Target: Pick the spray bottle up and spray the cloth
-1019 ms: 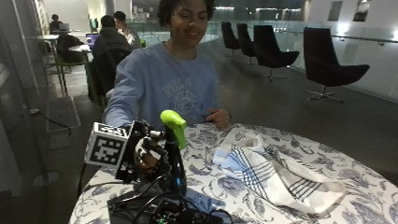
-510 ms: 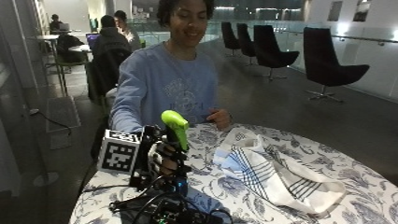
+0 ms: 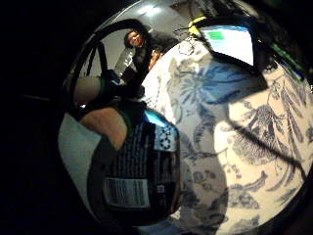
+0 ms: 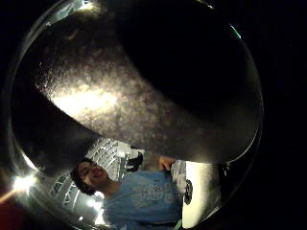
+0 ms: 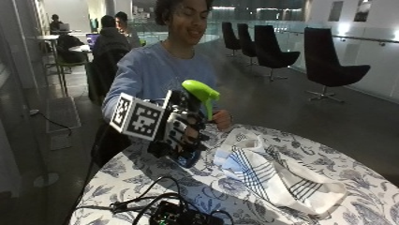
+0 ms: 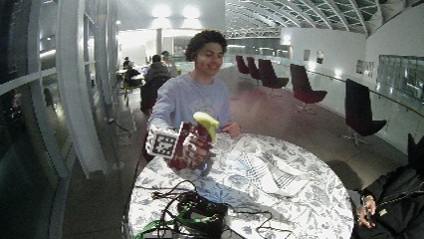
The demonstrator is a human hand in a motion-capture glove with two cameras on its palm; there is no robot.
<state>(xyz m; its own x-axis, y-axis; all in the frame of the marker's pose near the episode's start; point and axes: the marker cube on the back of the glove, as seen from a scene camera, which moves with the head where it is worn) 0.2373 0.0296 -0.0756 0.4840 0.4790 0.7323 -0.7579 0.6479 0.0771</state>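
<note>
One round table, floral-print top. One white cloth with dark blue stripes, crumpled, lying on the table just beside the bottle. One spray bottle, green trigger head, dark labelled body, held upright above the table edge, nozzle turned toward the cloth. One gloved right hand, fingers curled round the bottle's body; the little-finger palm view shows the bottle's label close against the palm. One bare left hand, resting on the table behind the bottle. One black device with cables at the near table edge.
</note>
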